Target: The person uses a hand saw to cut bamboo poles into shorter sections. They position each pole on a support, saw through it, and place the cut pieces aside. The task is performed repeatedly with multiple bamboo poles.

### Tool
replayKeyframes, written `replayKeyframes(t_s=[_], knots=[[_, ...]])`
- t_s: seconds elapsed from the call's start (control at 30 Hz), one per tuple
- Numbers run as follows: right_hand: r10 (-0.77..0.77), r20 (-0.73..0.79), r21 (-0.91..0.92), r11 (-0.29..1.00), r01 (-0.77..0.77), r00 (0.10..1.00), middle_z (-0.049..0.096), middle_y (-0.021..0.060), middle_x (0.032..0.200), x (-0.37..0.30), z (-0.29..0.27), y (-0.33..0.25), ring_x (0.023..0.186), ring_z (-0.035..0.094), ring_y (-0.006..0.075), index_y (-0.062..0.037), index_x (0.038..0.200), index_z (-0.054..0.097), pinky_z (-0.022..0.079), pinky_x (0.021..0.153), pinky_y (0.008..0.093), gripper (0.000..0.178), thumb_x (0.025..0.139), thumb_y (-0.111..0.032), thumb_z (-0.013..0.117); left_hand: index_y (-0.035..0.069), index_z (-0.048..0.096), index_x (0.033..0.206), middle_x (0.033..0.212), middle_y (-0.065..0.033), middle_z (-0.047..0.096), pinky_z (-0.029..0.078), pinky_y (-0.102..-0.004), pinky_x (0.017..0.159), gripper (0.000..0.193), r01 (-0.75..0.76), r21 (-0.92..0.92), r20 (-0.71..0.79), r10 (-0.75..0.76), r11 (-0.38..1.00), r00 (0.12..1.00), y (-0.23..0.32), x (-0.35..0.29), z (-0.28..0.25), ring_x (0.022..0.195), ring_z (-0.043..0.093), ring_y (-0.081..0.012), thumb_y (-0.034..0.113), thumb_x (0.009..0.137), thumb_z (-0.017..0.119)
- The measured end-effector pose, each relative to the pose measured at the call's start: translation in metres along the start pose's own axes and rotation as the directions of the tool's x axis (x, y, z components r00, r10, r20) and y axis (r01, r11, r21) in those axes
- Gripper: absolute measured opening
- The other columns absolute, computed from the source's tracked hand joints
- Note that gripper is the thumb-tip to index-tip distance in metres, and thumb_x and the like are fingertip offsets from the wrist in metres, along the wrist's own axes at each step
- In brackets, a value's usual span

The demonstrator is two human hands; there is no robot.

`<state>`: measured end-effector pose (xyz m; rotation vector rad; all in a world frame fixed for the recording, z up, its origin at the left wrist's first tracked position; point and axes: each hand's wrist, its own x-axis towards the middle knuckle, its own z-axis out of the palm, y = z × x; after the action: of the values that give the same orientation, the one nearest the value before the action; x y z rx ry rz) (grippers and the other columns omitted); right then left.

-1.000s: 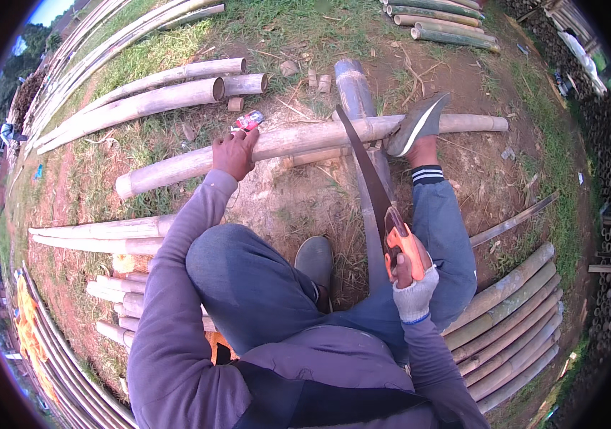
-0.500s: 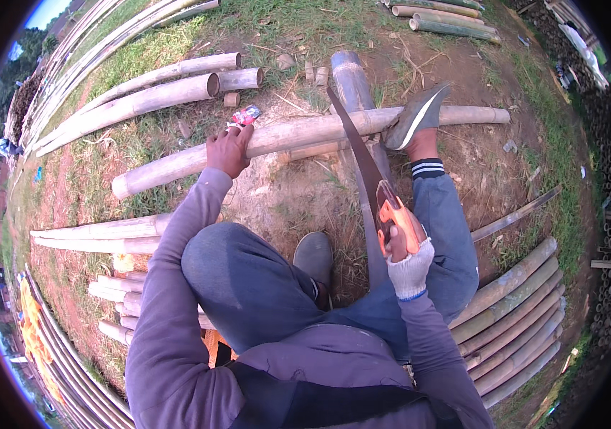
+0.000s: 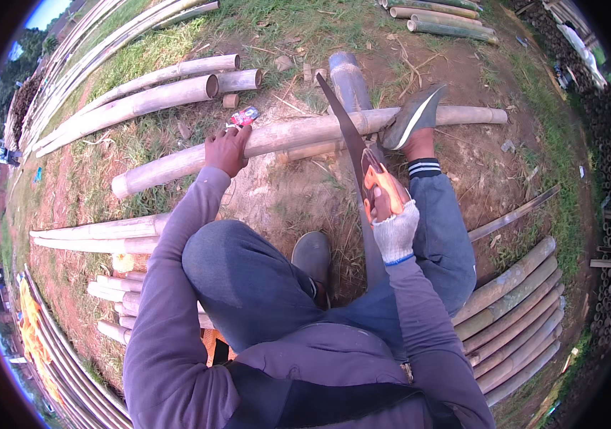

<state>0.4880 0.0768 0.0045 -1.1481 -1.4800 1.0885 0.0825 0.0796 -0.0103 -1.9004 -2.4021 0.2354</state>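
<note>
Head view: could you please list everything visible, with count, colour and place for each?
Long bamboo pole: one, tan, across the middle
Handsaw: one, dark blade, orange handle, crossing over the pole
Thick log: one, grey, under the pole
Packet: one, red and white, beyond the pole
Offcuts: few, tan, beyond the pole
Pale poles: several, tan, upper left and left
Green poles: several, green and tan, upper right
Pole row: about six, brownish, lower right
Thin strip: one, brown, right
Orange material: patches, orange, left
Trousers: one pair, blue, centre
Shoes: two, grey, one over the pole, one on the ground
Left hand: one, bare, on the pole
Right hand: one, pale glove, around the saw handle
</note>
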Motion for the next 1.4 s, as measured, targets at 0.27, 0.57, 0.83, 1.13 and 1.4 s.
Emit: replayKeyframes(t_s=[0.27,0.57,0.83,1.13,1.4], knots=[[0.143,-0.006,0.121,0.983,-0.141,0.99,0.07,0.0026,0.09,-0.045,-0.02,-0.014,0.059,0.056,0.003,0.002,0.137,0.065,0.045,0.05,0.0221,0.043,0.107,-0.028,0.068,0.027,0.052,0.144,0.129,-0.0058,0.068,0.05,-0.0573,0.103,0.076,0.016,0.006,0.018,-0.016,1.0,1.0,0.005,-0.007,0.006,0.125,0.066,-0.0329,0.026,0.078,0.088],[0.039,-0.005,0.023,0.999,-0.039,0.999,0.07,0.0027,0.086,-0.034,-0.015,0.011,0.058,0.056,0.0036,0.0034,0.135,0.065,0.045,0.051,0.0221,0.044,0.106,-0.03,0.07,0.028,0.052,0.146,0.129,-0.0055,0.068,0.051,-0.0564,0.102,0.078,0.013,0.014,0.001,-0.013,1.0,1.0,0.002,-0.005,0.0,0.126,0.066,-0.0322,0.027,0.077,0.089],[0.05,-0.035,0.061,0.997,-0.048,0.998,0.068,0.0018,0.083,-0.024,-0.011,0.003,0.059,0.056,0.0032,0.0025,0.132,0.068,0.045,0.051,0.0222,0.039,0.106,-0.026,0.07,0.027,0.052,0.146,0.128,-0.0054,0.068,0.05,-0.0554,0.102,0.078,0.003,-0.01,0.004,-0.003,1.0,1.0,0.005,-0.006,0.006,0.126,0.066,-0.0316,0.027,0.077,0.089],[-0.119,-0.024,0.044,0.992,0.12,0.993,0.074,0.0082,0.094,0.047,0.035,0.041,0.072,0.069,0.0095,0.0028,0.122,0.065,0.057,0.066,0.0261,0.031,0.104,-0.021,0.073,0.023,0.049,0.153,0.135,-0.0077,0.067,0.051,-0.0565,0.102,0.09,-0.034,-0.004,-0.03,0.034,0.999,0.999,0.004,-0.003,0.0,0.127,0.066,-0.0346,0.028,0.074,0.091],[0.088,-0.063,-0.129,0.987,-0.096,0.994,0.066,0.0011,0.067,0.07,0.032,-0.006,0.057,0.061,0.0061,-0.001,0.098,0.071,0.047,0.051,0.0262,0.032,0.104,-0.032,0.075,0.016,0.055,0.13,0.121,-0.0119,0.071,0.055,-0.054,0.096,0.063,-0.057,0.008,-0.029,0.057,0.998,0.998,0.004,0.008,0.005,0.119,0.069,-0.0342,0.025,0.077,0.089]])
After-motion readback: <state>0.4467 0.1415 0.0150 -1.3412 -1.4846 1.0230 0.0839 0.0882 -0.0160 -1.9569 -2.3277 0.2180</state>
